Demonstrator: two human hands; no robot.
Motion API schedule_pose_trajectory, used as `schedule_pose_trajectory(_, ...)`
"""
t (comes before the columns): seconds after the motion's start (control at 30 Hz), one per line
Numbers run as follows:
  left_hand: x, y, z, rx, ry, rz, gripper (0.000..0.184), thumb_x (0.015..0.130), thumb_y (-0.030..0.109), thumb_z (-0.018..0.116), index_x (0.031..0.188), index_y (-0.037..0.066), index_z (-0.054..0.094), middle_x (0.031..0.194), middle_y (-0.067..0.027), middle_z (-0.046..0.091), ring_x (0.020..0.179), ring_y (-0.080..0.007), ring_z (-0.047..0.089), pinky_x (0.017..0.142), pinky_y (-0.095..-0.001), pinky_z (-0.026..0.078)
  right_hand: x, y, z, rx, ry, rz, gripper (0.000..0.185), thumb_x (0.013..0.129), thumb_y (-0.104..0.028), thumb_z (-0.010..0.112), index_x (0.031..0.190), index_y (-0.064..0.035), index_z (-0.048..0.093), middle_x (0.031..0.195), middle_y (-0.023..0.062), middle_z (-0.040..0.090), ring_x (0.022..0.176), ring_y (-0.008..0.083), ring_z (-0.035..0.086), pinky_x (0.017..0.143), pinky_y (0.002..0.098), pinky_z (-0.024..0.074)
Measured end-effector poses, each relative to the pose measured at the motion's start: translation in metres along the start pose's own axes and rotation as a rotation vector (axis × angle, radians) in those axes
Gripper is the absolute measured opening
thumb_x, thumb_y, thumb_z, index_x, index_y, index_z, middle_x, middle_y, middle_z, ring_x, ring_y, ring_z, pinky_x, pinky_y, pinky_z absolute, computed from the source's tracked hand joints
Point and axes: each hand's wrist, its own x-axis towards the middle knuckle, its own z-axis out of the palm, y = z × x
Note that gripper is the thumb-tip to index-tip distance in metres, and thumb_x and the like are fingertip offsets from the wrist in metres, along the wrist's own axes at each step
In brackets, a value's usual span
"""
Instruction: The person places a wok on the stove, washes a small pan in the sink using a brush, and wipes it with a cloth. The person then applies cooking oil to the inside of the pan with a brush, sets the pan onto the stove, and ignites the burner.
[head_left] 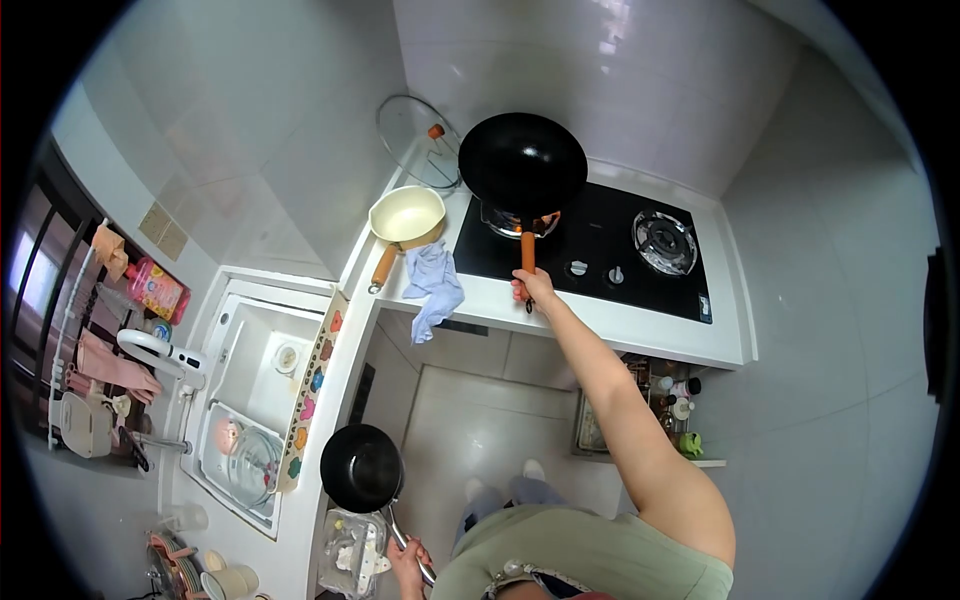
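Observation:
My right hand [536, 286] is wrapped round the orange-brown handle of a black wok [524, 160], which is tilted above the left burner [510, 222], where a flame shows. Low at the left, my left hand [408, 565] grips the metal handle of a small black frying pan [362, 468], held by the counter's edge near a clear plastic container [352, 555] with white pieces in it. Left of the hob stands a cream saucepan [408, 215] with a wooden handle. A light blue cloth [433, 290] hangs over the counter edge beside it.
A glass lid [420, 140] leans on the wall behind the saucepan. The right burner [664, 243] shows no flame. At left is a white sink [262, 350] with dishes in a basin and a faucet [160, 350]. An open drawer [655, 410] with bottles juts out below the hob.

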Motion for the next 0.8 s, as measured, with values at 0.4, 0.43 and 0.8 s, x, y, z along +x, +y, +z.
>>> schedule_pose_trajectory(0.4,0.002,0.017,-0.010,0.045,-0.039,0.035,0.012,0.079,0.002,0.051,0.074,0.006,0.041,0.049,-0.0032,0.041,0.034,-0.0128,0.042,0.031,-0.0264,0.038,-0.060,-0.100,-0.040,0.193,-0.262,0.338,0.025,0.077,-0.007,0.055,0.059,-0.0106,0.038,0.053,-0.0009,0.043,0.041,0.0091,0.040,0.037,0.0203,0.0358)
schedule_pose_trajectory(0.43,0.002,0.017,-0.013,0.045,-0.036,0.036,0.012,0.079,0.002,0.051,0.074,0.006,0.041,0.049,-0.0032,0.041,0.034,-0.0127,0.042,0.031,-0.0263,0.038,-0.062,-0.117,-0.054,0.212,-0.321,0.403,0.026,0.077,-0.006,0.055,0.058,-0.0112,0.037,0.053,-0.0017,0.042,0.040,0.0079,0.040,0.037,0.0190,0.0347)
schedule_pose_trajectory(0.8,0.005,0.012,-0.029,0.058,-0.051,0.031,0.016,0.079,0.003,0.052,0.074,0.008,0.039,0.049,-0.0018,0.041,0.034,-0.0117,0.041,0.031,-0.0252,0.036,-0.116,-0.281,-0.062,-0.252,-0.169,0.588,0.020,0.080,-0.014,0.055,0.071,-0.0007,0.045,0.055,-0.0003,0.049,0.040,0.0054,0.045,0.036,0.0155,0.0406)
